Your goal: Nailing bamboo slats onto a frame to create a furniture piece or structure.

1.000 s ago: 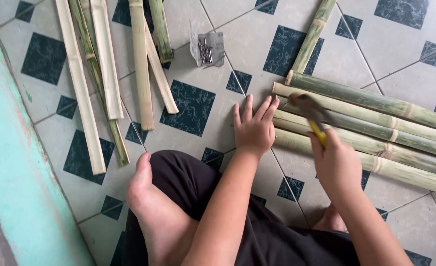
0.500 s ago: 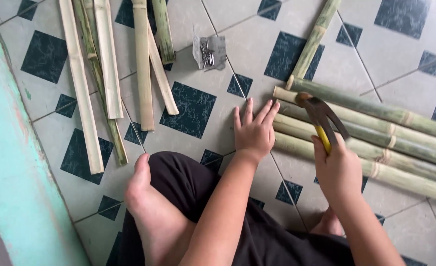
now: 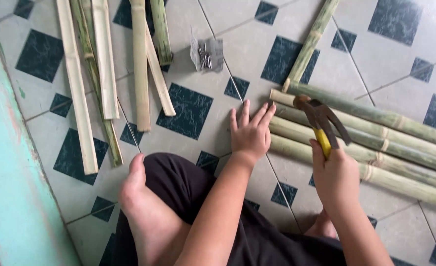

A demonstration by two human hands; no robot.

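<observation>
**Hammer over bamboo poles**

The right hand [image 3: 335,178] is gripping a claw hammer [image 3: 321,121] by its yellow handle, its dark metal head hanging over the round green bamboo poles [image 3: 375,143] lying side by side. The left hand [image 3: 250,134] is lying flat and open, fingers spread, on the glossy tiled floor [image 3: 237,44] at the pole ends. Flat split bamboo strips [image 3: 105,69] are lying well apart to the left, near a crinkled packet of nails [image 3: 206,53].

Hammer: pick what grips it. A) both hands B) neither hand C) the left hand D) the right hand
D: the right hand is closed around the yellow handle of the hammer, while the left hand lies flat, fingers spread, on the tiled floor beside the bamboo poles.
</observation>
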